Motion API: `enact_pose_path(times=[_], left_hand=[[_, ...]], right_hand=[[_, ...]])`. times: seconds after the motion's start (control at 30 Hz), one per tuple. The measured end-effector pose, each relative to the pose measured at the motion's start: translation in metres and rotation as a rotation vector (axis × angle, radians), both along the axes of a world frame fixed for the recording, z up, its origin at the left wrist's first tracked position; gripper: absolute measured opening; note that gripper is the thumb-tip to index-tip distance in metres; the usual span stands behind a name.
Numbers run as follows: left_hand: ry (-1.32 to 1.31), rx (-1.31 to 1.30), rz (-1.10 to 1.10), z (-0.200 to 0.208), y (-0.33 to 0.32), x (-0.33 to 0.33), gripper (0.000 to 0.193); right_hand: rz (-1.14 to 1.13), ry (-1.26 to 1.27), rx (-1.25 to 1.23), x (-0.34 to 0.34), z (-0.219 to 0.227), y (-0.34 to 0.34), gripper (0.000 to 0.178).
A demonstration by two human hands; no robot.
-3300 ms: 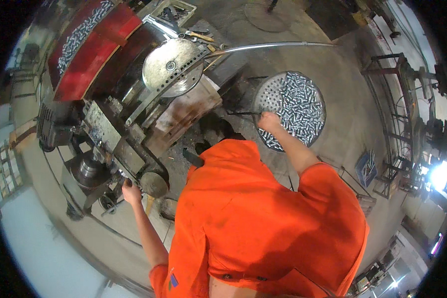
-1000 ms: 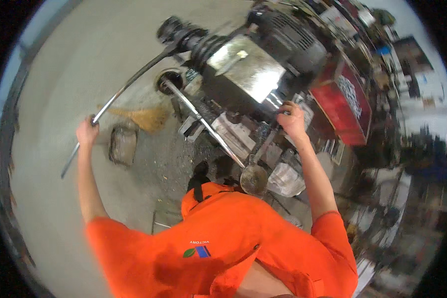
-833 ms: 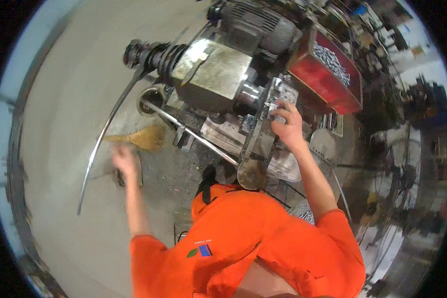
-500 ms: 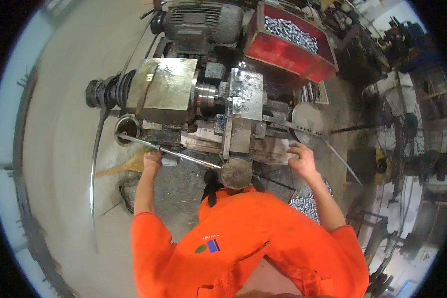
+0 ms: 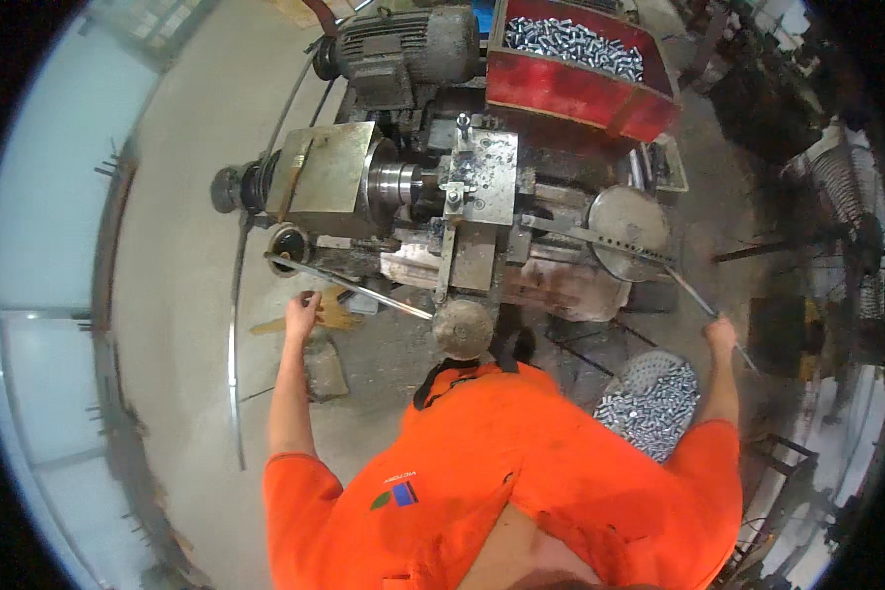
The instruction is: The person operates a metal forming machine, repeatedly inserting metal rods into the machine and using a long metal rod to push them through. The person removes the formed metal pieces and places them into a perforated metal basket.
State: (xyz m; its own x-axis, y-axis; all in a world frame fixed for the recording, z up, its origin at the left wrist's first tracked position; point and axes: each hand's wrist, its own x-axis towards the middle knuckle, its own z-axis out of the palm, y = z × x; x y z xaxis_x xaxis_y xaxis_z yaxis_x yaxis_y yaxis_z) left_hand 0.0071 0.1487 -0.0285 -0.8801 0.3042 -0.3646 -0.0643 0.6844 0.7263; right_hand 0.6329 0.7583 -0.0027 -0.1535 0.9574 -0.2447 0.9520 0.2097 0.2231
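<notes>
At the right, my right hand [image 5: 720, 336] is wrapped round the metal lever rod [image 5: 691, 293], which is joined to a flat bar with a row of holes [image 5: 619, 241] on the machine. My left hand [image 5: 303, 315] is raised at the left, its fingers curled together; whatever they may hold is too small to make out. It is just below a long shiny handle [image 5: 364, 291] that slants from a small round cup [image 5: 287, 246] to a round metal knob [image 5: 462, 329] in front of my body. The machine's steel tool block [image 5: 487, 177] stands beside the shiny round chuck [image 5: 395, 184].
A red bin [image 5: 580, 98] full of small metal pieces stands behind the machine. A pan of similar pieces [image 5: 649, 408] is low at the right. A motor [image 5: 403, 59] sits at the back, and a round metal disc [image 5: 631, 231] lies by the bar. A long rod [image 5: 234, 364] stretches along the left.
My right hand has moved right from beside the machine bed and taken hold of the lever rod. My left hand stays near the slanting handle. The view has shifted slightly.
</notes>
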Motion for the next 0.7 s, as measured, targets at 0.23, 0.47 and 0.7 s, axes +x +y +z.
enact_pose_path(times=[0.23,0.47,0.7], left_hand=[[-0.184,0.073,0.312,0.037,0.059,0.008,0.051],[-0.021,0.224,0.406,-0.01,0.087,0.006,0.034],[-0.012,0.176,0.478,-0.035,0.071,-0.008,0.042]], right_hand=[[-0.135,0.064,0.031,0.004,-0.012,-0.077,0.028],[0.203,0.502,-0.025,0.034,-0.111,-0.215,0.027],[-0.33,0.962,-0.109,-0.053,-0.032,-0.251,0.025]])
